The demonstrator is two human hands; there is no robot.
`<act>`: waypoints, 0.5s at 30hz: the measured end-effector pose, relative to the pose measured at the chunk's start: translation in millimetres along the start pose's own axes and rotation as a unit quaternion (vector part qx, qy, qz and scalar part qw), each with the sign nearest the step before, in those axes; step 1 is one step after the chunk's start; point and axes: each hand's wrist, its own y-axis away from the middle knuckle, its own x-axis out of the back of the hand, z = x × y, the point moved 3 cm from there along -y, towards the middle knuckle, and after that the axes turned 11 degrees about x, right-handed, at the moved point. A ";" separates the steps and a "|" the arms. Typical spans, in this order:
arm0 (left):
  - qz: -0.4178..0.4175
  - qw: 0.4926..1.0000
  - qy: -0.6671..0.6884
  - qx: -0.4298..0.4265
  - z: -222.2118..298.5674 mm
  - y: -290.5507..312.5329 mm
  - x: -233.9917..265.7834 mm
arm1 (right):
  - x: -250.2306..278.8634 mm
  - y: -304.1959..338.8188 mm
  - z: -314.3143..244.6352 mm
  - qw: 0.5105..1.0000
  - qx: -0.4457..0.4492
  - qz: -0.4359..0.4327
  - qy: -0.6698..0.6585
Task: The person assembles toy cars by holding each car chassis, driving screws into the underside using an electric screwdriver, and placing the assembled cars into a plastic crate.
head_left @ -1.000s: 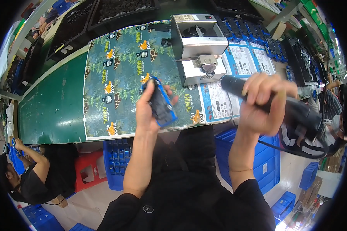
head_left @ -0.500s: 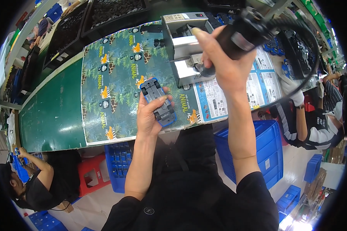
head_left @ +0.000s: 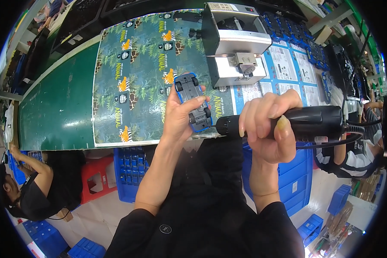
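My left hand point(head_left: 179, 112) holds a toy car point(head_left: 193, 99) with its black underside up and a blue body edge showing. The left thumb lies across the chassis. In my right hand point(head_left: 268, 124) is a black electric screwdriver point(head_left: 311, 124), lying level with its tip pointing left at the near end of the car. Whether the tip touches the car I cannot tell. Behind the hands stands a metal screw feeder point(head_left: 236, 38) with a small bracket at its front.
A patterned sheet point(head_left: 146, 81) covers part of the green table point(head_left: 56, 103). Rows of blue toy cars point(head_left: 284, 28) stand at the back right. Below the table edge are a blue crate point(head_left: 299, 176) and a red stool point(head_left: 96, 180). Co-workers sit at both sides.
My right hand has come down and toward me from the screw feeder, turning the screwdriver level toward the car. The left hand with the car has shifted slightly right and up in the picture.
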 end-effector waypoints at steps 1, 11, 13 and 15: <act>-0.003 1.000 -0.004 -0.001 -0.7 0.1 -2.3 | -1.3 1.5 0.3 1.000 -0.015 0.010 -0.010; 0.005 1.000 -0.004 0.011 -1.6 0.9 -1.8 | -8.1 8.0 24.1 0.997 -0.038 -0.057 0.032; 0.012 1.000 -0.003 0.011 0.3 1.4 -2.0 | -8.3 9.7 28.9 0.996 -0.024 -0.085 0.014; 0.017 1.000 -0.002 0.014 0.4 1.1 -2.8 | -6.5 9.1 29.4 0.996 -0.017 -0.083 0.013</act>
